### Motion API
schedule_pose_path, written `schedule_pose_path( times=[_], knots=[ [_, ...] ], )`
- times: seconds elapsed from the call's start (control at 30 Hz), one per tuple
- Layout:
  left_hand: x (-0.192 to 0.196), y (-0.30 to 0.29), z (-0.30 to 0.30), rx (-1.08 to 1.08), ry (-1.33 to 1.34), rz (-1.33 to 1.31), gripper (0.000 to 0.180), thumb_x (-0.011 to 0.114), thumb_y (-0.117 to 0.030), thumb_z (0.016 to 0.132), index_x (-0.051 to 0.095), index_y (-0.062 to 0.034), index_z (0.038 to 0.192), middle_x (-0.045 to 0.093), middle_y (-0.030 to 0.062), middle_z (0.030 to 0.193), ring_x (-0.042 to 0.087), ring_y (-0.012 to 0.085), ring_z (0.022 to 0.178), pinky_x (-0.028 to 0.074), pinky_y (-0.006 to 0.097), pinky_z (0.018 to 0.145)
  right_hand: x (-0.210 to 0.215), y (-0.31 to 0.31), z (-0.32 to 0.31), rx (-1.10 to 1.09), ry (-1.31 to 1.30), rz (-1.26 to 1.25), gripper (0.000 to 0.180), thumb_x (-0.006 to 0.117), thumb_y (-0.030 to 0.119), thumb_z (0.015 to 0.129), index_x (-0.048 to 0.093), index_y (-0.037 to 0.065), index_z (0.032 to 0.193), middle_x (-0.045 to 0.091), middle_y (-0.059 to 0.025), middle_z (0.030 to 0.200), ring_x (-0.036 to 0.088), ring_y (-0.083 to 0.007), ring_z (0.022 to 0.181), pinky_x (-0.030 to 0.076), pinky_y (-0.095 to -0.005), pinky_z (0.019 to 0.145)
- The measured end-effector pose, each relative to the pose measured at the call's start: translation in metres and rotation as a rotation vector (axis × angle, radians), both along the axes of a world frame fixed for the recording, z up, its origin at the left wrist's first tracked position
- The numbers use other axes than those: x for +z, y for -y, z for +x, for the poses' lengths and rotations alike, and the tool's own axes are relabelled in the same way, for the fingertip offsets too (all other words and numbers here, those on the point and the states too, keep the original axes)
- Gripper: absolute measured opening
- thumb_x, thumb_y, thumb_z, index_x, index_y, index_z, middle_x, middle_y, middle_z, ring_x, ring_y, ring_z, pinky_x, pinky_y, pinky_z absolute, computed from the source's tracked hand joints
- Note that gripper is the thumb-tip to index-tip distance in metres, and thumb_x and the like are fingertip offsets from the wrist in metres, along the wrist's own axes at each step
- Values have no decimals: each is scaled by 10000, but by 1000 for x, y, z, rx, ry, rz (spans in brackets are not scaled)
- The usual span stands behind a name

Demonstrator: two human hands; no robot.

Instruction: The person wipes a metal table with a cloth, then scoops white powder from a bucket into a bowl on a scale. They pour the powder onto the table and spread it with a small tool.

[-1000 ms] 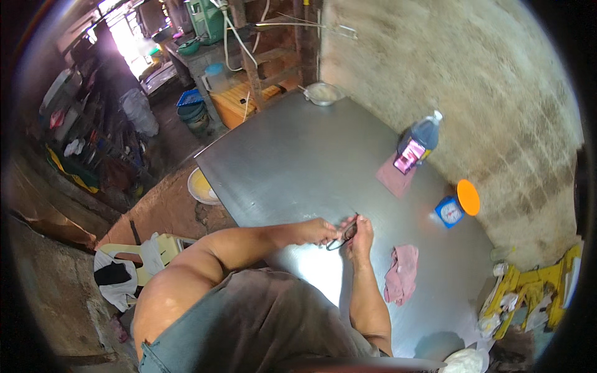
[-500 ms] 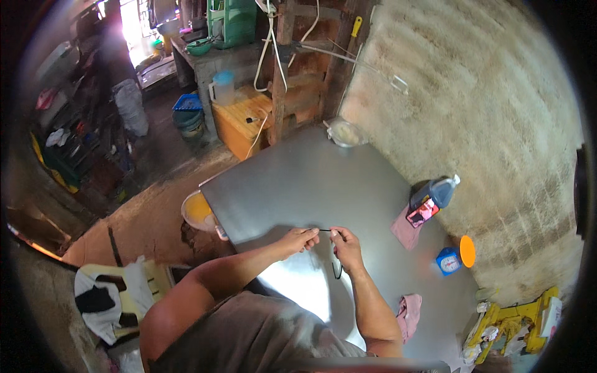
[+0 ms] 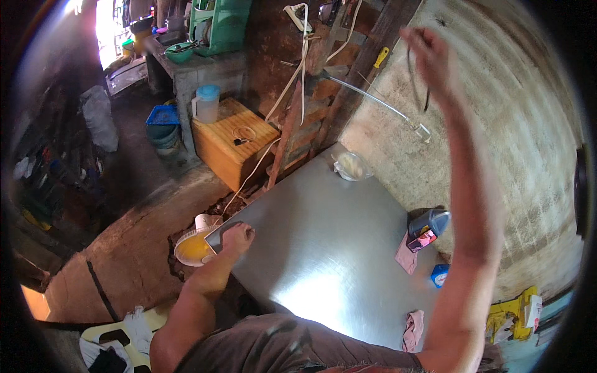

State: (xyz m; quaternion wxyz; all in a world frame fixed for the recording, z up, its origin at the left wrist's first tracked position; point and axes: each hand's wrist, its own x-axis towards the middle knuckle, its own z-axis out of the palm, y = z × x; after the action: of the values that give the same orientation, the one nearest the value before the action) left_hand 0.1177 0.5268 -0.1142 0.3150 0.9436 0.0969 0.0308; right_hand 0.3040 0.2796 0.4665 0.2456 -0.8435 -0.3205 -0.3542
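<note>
My right hand [image 3: 430, 59] is raised high in front of the stained wall, blurred by motion. Its fingers are closed on a thin black cord [image 3: 427, 99], which hangs down in a loop. My left hand [image 3: 236, 239] rests as a loose fist at the left corner of the grey metal table [image 3: 292, 227]; nothing shows sticking out of it. Just beyond that fist is a fan [image 3: 193, 247] with a yellow centre, beside the table's edge.
A long metal rod [image 3: 373, 98] juts from the wooden frame below my raised hand. On the table are a bagged bowl [image 3: 352, 166], a dark jug [image 3: 429, 221], a phone [image 3: 423, 240], pink cloths [image 3: 413, 329] and a blue scale [image 3: 439, 275]. A wooden box [image 3: 230, 149] stands beyond.
My hands have parted from holding the black cord together over the table. The right has swung up and away with the cord; the left has moved left to the table corner.
</note>
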Motion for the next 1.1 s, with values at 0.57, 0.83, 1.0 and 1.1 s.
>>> schedule_pose_path(
  times=[0.57,0.83,1.0,1.1],
  knots=[
    [-13,8,12,38,141,-65,109,717,-228,807,685,-131,843,683,71,894,678,290,872,539,412,762,140,-97,146,-71,182,189,355,672,358,925,710,20,1026,619,-81,731,543,-179,613,425,-375,565],
    [-17,2,12,-1,169,-96,142,733,-252,804,686,-133,867,683,62,899,674,288,877,535,414,772,138,-114,164,-33,-105,485,279,653,369,951,681,92,936,559,-23,688,484,-155,515,367,-357,471],
    [-16,3,13,12,154,-96,143,750,-238,784,682,-134,855,684,58,883,677,282,864,537,406,758,136,-109,186,121,-166,653,268,644,381,961,647,134,856,571,9,690,505,-129,520,376,-326,453],
    [-23,1,12,23,167,-93,135,753,-224,778,678,-135,846,683,58,871,678,283,847,538,403,744,127,-113,185,16,-162,673,289,633,382,969,642,120,846,567,14,667,503,-129,515,379,-317,440]
  ],
)
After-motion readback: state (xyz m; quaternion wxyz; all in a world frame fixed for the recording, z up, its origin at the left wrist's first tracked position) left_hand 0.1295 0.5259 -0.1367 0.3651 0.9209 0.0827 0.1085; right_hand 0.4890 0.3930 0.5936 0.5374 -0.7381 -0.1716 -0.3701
